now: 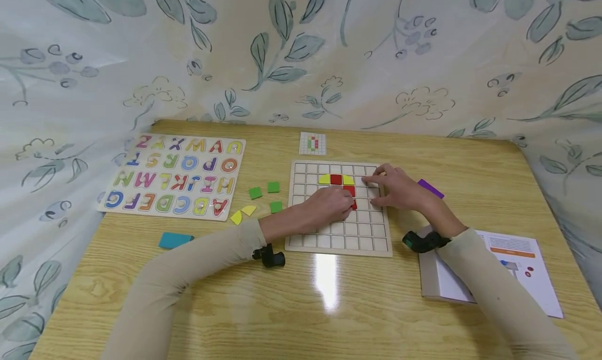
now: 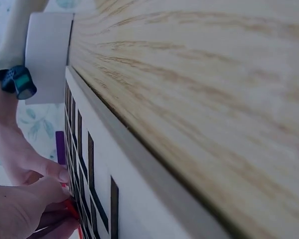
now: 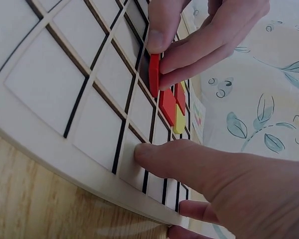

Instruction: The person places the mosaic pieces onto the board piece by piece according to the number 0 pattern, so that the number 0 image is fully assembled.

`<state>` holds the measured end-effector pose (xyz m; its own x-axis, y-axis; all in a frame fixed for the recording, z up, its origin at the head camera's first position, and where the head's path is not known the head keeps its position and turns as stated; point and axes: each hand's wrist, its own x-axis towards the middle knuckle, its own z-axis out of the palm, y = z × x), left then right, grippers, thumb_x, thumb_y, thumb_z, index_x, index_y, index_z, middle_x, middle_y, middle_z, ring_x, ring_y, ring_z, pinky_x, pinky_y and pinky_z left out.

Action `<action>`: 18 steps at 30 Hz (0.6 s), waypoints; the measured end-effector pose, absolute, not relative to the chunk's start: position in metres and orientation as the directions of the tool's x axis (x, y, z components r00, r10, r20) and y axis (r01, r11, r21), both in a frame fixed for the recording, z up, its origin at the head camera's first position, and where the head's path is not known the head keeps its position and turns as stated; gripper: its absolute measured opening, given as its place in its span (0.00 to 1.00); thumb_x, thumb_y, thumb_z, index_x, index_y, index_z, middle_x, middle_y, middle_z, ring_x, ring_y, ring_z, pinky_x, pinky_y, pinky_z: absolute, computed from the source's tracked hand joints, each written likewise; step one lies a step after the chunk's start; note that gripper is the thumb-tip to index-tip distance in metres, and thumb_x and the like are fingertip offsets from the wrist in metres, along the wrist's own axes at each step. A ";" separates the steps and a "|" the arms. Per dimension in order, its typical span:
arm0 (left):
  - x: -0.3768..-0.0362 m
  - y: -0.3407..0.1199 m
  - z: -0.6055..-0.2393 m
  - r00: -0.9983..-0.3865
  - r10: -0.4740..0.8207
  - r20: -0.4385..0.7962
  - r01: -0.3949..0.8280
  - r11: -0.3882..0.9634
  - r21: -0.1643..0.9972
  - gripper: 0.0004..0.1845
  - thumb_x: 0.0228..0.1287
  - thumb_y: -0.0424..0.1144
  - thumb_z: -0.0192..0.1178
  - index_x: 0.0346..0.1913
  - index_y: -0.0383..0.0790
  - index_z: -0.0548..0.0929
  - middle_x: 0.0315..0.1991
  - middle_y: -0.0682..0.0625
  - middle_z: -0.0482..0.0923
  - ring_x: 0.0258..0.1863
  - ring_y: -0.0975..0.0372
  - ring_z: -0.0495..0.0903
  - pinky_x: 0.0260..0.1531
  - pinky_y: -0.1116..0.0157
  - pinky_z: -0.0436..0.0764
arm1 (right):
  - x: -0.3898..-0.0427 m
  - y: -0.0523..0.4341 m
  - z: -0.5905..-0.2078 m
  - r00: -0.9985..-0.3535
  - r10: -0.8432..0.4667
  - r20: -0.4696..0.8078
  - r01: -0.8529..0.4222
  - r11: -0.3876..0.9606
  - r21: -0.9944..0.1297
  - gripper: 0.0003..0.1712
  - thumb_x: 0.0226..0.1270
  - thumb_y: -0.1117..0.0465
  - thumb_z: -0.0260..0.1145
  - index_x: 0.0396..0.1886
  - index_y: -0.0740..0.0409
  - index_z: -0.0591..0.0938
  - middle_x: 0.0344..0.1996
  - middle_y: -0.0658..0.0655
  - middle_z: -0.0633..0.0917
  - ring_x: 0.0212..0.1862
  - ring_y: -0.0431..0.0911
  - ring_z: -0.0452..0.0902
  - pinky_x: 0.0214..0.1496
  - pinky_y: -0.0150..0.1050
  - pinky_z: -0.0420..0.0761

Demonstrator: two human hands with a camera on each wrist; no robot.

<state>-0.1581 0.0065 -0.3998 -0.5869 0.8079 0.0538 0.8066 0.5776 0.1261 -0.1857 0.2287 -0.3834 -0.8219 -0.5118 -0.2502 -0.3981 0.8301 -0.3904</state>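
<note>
1. A wooden desk (image 1: 329, 308) under leaf-print cloth is carrying a grid board (image 1: 339, 242).
2. The left hand (image 1: 329, 206) is pinching a red tile (image 3: 154, 74) on edge over a square; the right hand (image 1: 400, 187) is pressing the board with straight fingers.
3. Risk: the tilted tile may be jamming against a grid ridge.
4. The left wrist view is hiding most of the grip.

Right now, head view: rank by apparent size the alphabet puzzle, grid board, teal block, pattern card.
1. alphabet puzzle
2. grid board
3. teal block and pattern card: look alike, and the card lies farther off, so unranked.
</note>
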 end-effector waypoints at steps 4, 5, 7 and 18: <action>-0.159 0.007 -0.398 -0.588 0.807 0.051 0.805 0.579 0.131 0.11 0.70 0.39 0.55 0.37 0.39 0.87 0.33 0.51 0.85 0.29 0.64 0.77 0.35 0.72 0.79 | -0.186 0.229 -0.384 -0.820 -0.513 -0.254 -0.397 0.829 -0.393 0.35 0.58 0.59 0.72 0.67 0.56 0.73 0.58 0.67 0.70 0.56 0.62 0.63 0.49 0.52 0.73; -0.159 0.007 -0.398 -0.591 0.805 0.052 0.803 0.581 0.133 0.11 0.70 0.39 0.55 0.37 0.39 0.87 0.33 0.51 0.85 0.29 0.64 0.77 0.35 0.72 0.79 | -0.186 0.229 -0.384 -0.819 -0.513 -0.256 -0.398 0.830 -0.391 0.35 0.58 0.59 0.72 0.67 0.56 0.73 0.58 0.67 0.70 0.56 0.62 0.63 0.49 0.52 0.73; -0.159 0.007 -0.397 -0.600 0.798 0.059 0.796 0.589 0.139 0.11 0.70 0.38 0.54 0.36 0.40 0.87 0.32 0.51 0.85 0.28 0.64 0.77 0.33 0.73 0.78 | -0.185 0.229 -0.384 -0.818 -0.514 -0.258 -0.399 0.830 -0.390 0.35 0.58 0.59 0.72 0.67 0.56 0.73 0.58 0.67 0.70 0.56 0.62 0.63 0.49 0.52 0.72; -0.161 0.010 -0.392 -0.622 0.781 0.055 0.777 0.606 0.174 0.11 0.69 0.34 0.54 0.35 0.42 0.88 0.36 0.52 0.85 0.34 0.64 0.82 0.32 0.71 0.81 | -0.185 0.229 -0.382 -0.816 -0.523 -0.246 -0.414 0.826 -0.383 0.35 0.58 0.59 0.72 0.66 0.57 0.74 0.58 0.67 0.70 0.55 0.62 0.64 0.49 0.53 0.72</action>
<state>-0.1614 0.0095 -0.3920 -0.6216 0.7814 0.0553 0.7766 0.6055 0.1738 -0.1853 0.2292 -0.3824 -0.8157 -0.5235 -0.2461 -0.4145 0.8257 -0.3826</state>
